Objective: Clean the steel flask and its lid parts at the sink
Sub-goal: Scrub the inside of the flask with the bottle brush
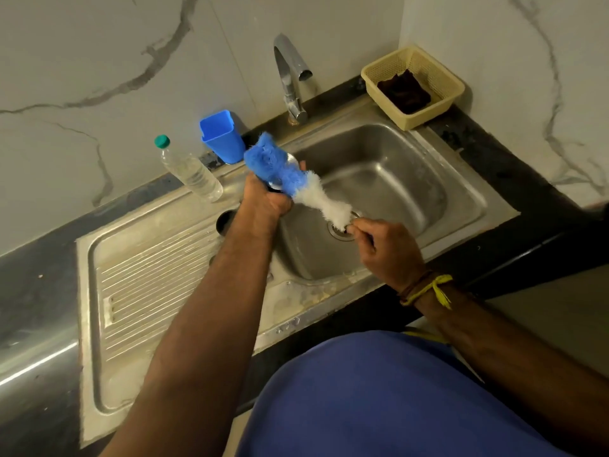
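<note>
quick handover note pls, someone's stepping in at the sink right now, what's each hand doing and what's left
Left hand: grips a shiny steel piece, mostly hidden by the bristles; flask or lid part, cannot tell.
Right hand: pinches the handle end of the blue-and-white bottle brush, whose bristles lie across the steel piece, over the sink.
A dark round opening shows on the drainboard behind the left forearm, possibly the flask.
Tap: no water visible.
Done: scrubbing is under way.
Left: probably finish brushing, rinse, clean the other parts.
</note>
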